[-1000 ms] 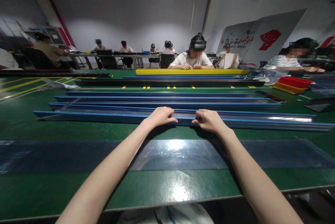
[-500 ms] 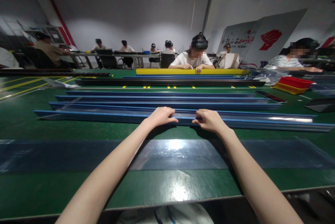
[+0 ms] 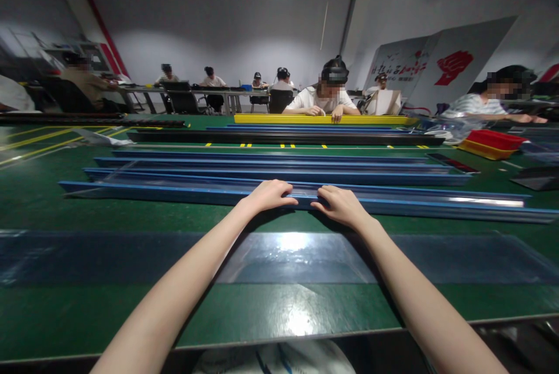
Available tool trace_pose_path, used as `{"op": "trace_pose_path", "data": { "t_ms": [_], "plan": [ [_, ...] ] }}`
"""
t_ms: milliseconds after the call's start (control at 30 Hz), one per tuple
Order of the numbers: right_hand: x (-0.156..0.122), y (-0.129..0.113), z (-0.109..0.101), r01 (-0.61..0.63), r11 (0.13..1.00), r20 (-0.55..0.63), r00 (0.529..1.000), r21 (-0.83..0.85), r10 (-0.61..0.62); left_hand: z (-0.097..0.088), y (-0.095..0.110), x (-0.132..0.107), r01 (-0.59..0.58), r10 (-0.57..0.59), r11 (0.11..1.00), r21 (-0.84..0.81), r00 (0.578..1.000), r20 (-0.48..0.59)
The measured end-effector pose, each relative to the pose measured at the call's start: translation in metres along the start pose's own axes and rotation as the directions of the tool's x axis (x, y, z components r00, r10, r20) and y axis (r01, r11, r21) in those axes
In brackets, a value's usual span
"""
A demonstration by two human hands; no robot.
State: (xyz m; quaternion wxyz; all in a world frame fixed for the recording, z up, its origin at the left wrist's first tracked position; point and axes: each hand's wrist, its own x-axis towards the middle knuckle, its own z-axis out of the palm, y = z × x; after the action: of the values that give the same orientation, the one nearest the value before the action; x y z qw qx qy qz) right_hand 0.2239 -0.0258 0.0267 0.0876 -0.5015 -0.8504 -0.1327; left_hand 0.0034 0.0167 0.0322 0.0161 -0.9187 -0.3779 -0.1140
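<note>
A long blue channel strip [image 3: 414,206] lies across the green table in front of me, with a clear plastic strip [image 3: 489,200] inside it at the right. My left hand [image 3: 273,194] grips its near edge, thumb on the front wall and fingers curled over the top. Close beside it, my right hand [image 3: 338,204] pinches the same edge in the same way. Between the hands a short stretch of the channel shows. Nearer to me, under my forearms, a flat clear plastic sheet [image 3: 301,257] lies on the table.
Behind the channel lie more blue channels [image 3: 279,177] and a black strip [image 3: 288,138]. A co-worker [image 3: 323,94] across the table handles a yellow strip [image 3: 371,120]. At the right are a red bin [image 3: 493,142], a phone [image 3: 452,162] and another person [image 3: 484,100].
My right hand has slid left along the channel's near edge, closer to my left hand. The left hand stays in nearly the same place on the edge.
</note>
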Motion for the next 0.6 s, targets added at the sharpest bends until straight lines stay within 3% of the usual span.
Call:
{"op": "trace_pose_path", "data": {
  "t_ms": [600],
  "plan": [
    [0.004, 0.001, -0.008, -0.021, 0.999, 0.038, 0.999, 0.046, 0.020, -0.006, 0.005, -0.001, -0.027, 0.025, 0.997, 0.072, 0.999, 0.025]
  ]
}}
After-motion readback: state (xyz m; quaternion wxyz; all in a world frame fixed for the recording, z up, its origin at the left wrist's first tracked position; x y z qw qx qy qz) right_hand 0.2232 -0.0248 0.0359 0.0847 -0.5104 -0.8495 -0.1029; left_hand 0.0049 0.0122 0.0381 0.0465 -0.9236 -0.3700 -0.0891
